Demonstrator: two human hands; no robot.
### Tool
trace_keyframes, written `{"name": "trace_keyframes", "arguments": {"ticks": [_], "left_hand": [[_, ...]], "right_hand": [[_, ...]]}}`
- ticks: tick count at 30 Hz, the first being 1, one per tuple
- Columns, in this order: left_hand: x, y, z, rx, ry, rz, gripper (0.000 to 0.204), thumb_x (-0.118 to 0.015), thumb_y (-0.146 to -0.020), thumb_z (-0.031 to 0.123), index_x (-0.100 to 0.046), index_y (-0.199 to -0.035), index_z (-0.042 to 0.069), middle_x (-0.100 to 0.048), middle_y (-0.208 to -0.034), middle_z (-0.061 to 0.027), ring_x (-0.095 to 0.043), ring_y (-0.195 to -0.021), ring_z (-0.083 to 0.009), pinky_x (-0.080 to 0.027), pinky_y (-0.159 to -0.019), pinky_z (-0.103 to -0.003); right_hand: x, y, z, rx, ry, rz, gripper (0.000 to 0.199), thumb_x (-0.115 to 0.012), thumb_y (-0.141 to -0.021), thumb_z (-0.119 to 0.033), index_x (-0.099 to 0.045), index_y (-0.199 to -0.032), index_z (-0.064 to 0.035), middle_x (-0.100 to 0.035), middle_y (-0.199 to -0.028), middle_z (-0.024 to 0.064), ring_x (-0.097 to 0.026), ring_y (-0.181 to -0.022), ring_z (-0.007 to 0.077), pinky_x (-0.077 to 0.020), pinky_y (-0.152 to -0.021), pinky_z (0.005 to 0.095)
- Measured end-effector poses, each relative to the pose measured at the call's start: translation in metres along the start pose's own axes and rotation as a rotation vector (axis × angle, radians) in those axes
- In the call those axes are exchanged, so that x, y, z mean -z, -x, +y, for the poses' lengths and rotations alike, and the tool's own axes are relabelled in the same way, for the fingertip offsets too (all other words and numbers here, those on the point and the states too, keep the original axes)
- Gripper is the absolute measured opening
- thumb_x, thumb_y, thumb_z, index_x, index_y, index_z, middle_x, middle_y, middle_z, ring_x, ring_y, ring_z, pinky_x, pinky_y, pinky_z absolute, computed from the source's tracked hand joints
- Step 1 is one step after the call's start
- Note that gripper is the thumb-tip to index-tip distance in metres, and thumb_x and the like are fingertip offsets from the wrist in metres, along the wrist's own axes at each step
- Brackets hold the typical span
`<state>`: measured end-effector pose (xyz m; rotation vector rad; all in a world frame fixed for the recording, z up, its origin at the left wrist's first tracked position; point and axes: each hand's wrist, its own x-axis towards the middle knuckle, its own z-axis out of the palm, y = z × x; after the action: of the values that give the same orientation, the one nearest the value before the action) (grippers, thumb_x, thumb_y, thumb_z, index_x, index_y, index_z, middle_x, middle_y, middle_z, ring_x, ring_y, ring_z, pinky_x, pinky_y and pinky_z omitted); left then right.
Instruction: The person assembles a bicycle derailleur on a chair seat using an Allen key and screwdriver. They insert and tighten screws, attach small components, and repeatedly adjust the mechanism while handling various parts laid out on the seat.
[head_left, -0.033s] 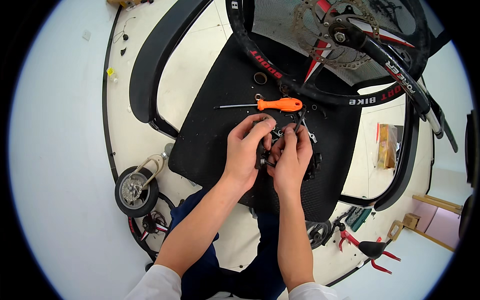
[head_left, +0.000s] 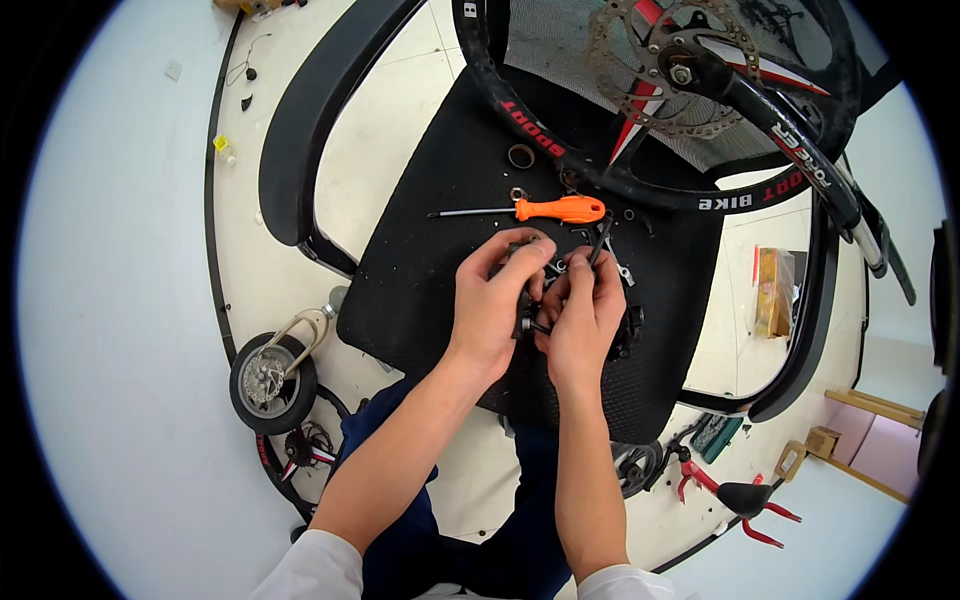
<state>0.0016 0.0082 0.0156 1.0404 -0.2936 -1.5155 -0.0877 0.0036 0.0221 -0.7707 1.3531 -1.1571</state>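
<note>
Over the black chair seat, my two hands work close together. My left hand is closed around a small black bike part, mostly hidden by the fingers and palm. My right hand pinches a dark, thin hex key, whose one end sticks up past the fingertips. Below the fingers, a short dark rod reaches toward a round bolt head on the black part; whether it sits inside cannot be seen. Just beyond my hands lies a screwdriver with an orange handle, its shaft pointing left.
A bike wheel with a brake disc and a black crank arm leans across the chair's back. Small metal parts and a ring lie on the seat. Armrests flank it. Another wheel stands on the floor at left.
</note>
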Motion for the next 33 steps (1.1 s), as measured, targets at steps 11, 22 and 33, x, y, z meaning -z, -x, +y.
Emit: {"name": "trace_keyframes", "arguments": {"ticks": [11, 22, 33], "left_hand": [[-0.006, 0.005, -0.004, 0.113, -0.077, 0.065, 0.025, -0.071, -0.087, 0.027, -0.068, -0.094, 0.003, -0.055, -0.074, 0.0033, -0.049, -0.062, -0.0033, -0.037, -0.053, -0.021], [-0.006, 0.006, -0.009, 0.180, -0.076, 0.136, 0.037, -0.069, -0.090, 0.039, -0.068, -0.093, 0.001, -0.055, -0.070, 0.0028, -0.049, -0.062, -0.0038, -0.037, -0.055, -0.021], [-0.005, 0.010, -0.012, -0.487, -0.565, 0.093, 0.023, -0.067, -0.090, 0.018, -0.065, -0.100, -0.003, -0.058, -0.070, 0.0002, -0.052, -0.065, -0.0026, -0.040, -0.055, -0.019]], "right_hand": [[-0.002, 0.000, 0.008, 0.256, 0.172, 0.009, 0.015, -0.049, -0.099, -0.014, -0.055, -0.091, -0.0032, -0.041, -0.056, -0.0058, -0.035, -0.046, 0.0002, -0.0249, -0.041, 0.0192], [0.001, 0.002, 0.012, 0.515, 0.377, -0.014, 0.014, -0.049, -0.098, -0.012, -0.056, -0.092, -0.0013, -0.044, -0.056, -0.0046, -0.038, -0.048, 0.0019, -0.0253, -0.044, 0.0213], [-0.010, 0.002, 0.014, -0.262, -0.377, 0.101, 0.020, -0.047, -0.096, -0.014, -0.061, -0.104, -0.0018, -0.058, -0.078, -0.0005, -0.055, -0.068, 0.0075, -0.0443, -0.059, 0.0215]]}}
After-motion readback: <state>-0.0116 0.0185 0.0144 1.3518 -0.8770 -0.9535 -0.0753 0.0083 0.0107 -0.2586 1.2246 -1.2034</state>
